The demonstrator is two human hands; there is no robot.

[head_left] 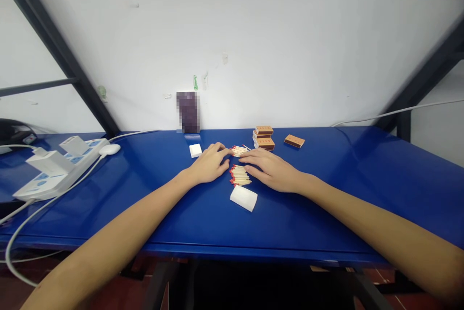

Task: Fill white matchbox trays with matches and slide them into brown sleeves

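Two small piles of red-tipped matches lie between my hands, a far pile (239,151) and a nearer pile (239,175). My left hand (211,162) rests with its fingers apart, the index fingertip at the left edge of the far pile. From the right, my right hand (270,169) reaches in, fingers spread, its fingertips touching or just over the right side of the matches. Just in front of the nearer pile is a white tray-like piece (244,198). Another small white piece (195,150) sits beyond my left hand.
Orange matchboxes (264,143) are stacked at the back, with a single matchbox (294,141) to their right. A pixelated dark object (188,112) leans on the wall. A power strip (54,179) with plugs and cables occupies the left of the blue table (203,218).
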